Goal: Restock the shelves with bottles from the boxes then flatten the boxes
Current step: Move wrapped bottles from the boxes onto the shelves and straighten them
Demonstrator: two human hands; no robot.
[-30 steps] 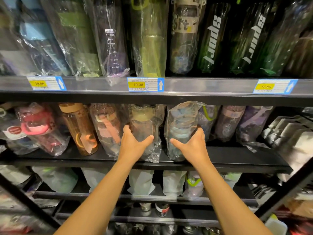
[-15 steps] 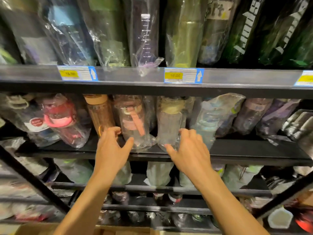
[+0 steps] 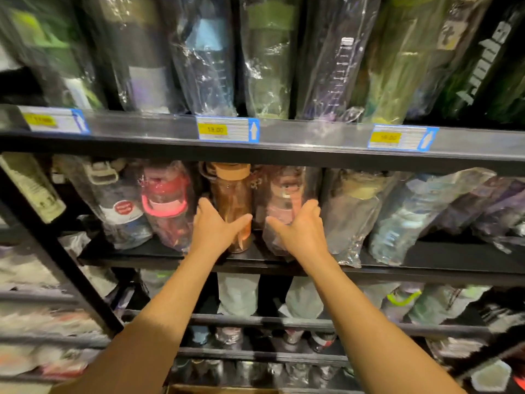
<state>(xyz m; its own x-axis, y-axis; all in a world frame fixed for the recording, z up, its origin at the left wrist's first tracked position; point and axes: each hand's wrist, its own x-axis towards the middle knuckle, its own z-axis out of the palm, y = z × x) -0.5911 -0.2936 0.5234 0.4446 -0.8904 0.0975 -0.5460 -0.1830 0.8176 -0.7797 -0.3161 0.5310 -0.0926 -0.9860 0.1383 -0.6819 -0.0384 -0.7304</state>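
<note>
bottles: wrapped in clear plastic, crowded upright and leaning on the middle shelf
amber bottle: tan cap, left hand spread open around its left side
pink bottle: right hand spread open against it
price tags: middle tag reads 19.00; others blurred

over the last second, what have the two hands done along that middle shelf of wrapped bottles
Both hands have worked leftward along the black middle shelf. The left hand left the pale-lidded wrapped bottle and now cups the amber brown bottle with the tan lid. The right hand left the bluish bagged bottle and now presses the plastic-wrapped pink-strapped bottle. The bottles stand as before.
</note>
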